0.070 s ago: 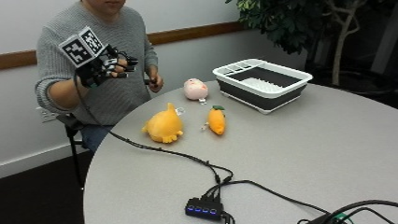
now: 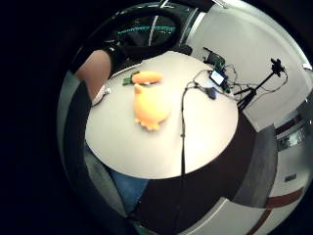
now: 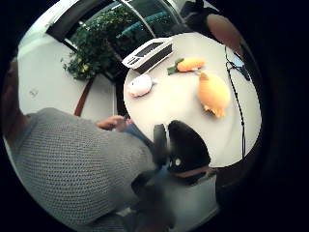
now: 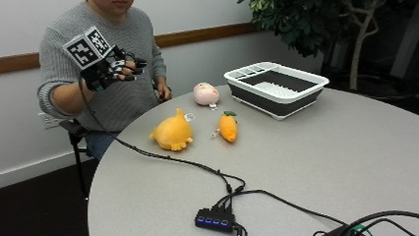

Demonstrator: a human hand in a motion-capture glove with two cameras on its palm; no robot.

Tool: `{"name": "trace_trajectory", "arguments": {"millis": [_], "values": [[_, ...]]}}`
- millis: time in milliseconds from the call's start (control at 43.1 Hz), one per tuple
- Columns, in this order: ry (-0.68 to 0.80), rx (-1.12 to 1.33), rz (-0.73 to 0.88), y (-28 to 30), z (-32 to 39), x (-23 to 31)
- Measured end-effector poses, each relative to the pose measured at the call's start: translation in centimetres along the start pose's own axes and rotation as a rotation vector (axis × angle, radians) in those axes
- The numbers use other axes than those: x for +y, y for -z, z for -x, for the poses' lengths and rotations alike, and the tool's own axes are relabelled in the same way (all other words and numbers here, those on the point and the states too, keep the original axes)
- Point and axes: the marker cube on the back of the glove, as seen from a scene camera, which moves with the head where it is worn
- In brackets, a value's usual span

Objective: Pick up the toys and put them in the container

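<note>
A round grey surface [image 4: 340,147] stands in a room with a pale wall, a wooden rail along it and a leafy plant [image 4: 308,24] in the far corner. On the surface lie three toys: a yellow-orange plush [image 4: 172,132] near the person's edge, an orange carrot toy [image 4: 227,127] just beside it toward the container, and a pink plush [image 4: 206,93] farther back near the rim. The container [image 4: 277,87], a white-rimmed dark dish rack, sits beyond them, apart from all three toys. A black cable [image 4: 170,160] runs across the surface to a small hub [image 4: 213,219] with blue lights near the front edge.

The person sits at the surface's far-left edge in a grey knitted sweater. The gloved right hand [image 4: 111,71] is raised at chest height, off to the side of the surface and well apart from the toys, palm turned toward them. Its fingers [image 4: 131,69] are loosely bent and hold nothing. The bare left hand [image 4: 164,92] rests low by the edge of the surface, near the pink plush
</note>
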Motion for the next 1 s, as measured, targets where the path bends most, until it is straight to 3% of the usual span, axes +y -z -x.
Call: {"name": "trace_trajectory", "arguments": {"millis": [557,836,999], "values": [[0.041,0.029,0.002,2.2,-0.8,-3.1],[-0.003,0.048,0.168,-1.7,-2.2,-13.3],[-0.080,0.045,0.242,-5.4,-4.4,-14.8]]}}
